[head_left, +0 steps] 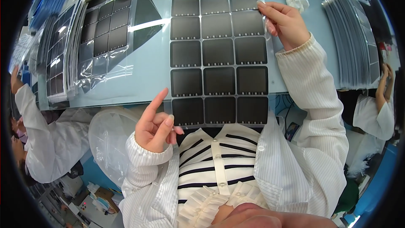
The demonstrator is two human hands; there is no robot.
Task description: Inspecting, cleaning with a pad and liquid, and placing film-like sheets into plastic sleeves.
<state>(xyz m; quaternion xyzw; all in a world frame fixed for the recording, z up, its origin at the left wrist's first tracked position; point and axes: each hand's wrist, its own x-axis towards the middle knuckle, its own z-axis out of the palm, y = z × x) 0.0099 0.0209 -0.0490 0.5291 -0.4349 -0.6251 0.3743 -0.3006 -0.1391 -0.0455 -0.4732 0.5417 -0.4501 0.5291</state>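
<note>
A clear plastic sheet [219, 55] with dark rectangular panels, set in three columns and several rows, spans from above the table down to my chest. Its upper right edge is pinched between the thumb and fingers of my right hand [289, 23]. At the lower left corner, my left hand [155, 126] has its thumb and curled fingers closed on the sheet's edge, while the index finger points up and away. Part of the grip there is hidden behind the sheet. Each panel carries a row of small light marks along its lower side.
Similar panelled sheets [101, 33] lie left on the glass-topped table [147, 82], beside a stack [59, 55] of them. Another tall stack [348, 42] stands right. A crumpled white piece [297, 1] lies beyond my right hand. A plastic-lined round bin [110, 143] and other people flank me.
</note>
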